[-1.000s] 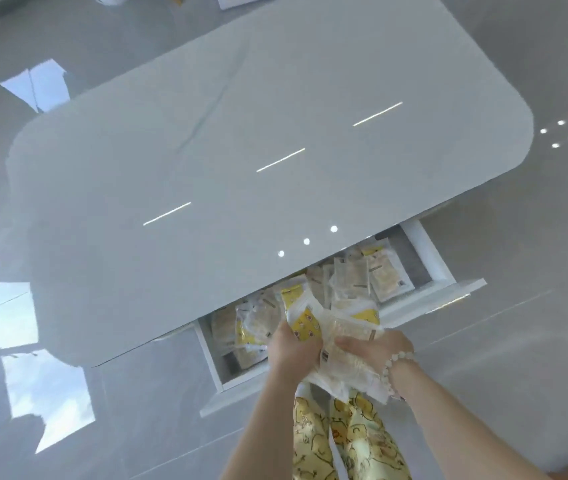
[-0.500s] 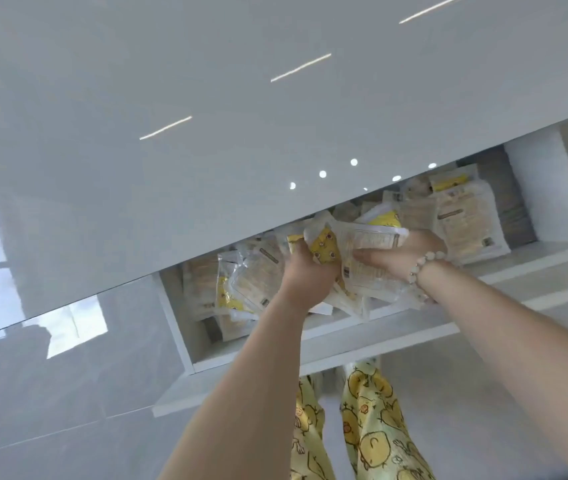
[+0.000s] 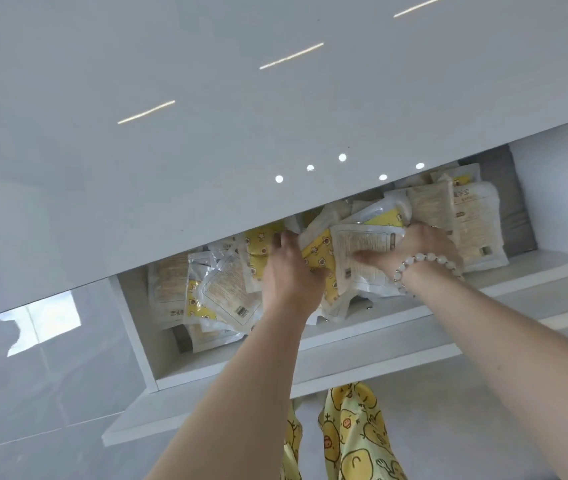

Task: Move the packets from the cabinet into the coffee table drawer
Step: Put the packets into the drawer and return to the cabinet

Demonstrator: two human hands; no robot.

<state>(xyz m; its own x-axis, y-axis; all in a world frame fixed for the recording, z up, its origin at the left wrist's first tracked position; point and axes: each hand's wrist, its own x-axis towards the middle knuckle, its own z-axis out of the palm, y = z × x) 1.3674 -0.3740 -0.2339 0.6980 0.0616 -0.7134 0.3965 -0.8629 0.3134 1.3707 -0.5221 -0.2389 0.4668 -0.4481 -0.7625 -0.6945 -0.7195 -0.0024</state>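
Glossy surface [image 3: 206,133] overhangs the drawer [image 3: 310,356]; left hand [image 3: 289,271] and right hand [image 3: 414,245] clutch packets [image 3: 362,251] (slippery film) that may spill beneath them.

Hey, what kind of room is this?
Probably a home living room: a glossy white coffee table with an open drawer full of packets, standing on shiny floor tiles.

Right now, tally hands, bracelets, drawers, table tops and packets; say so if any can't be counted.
hands: 2, left hand and right hand, both gripping packets
bead bracelet: 1, on the right wrist
drawer: 1, open
table top: 1
packets: overlapping heap in the drawer, no exact count
total: 5, packets aside
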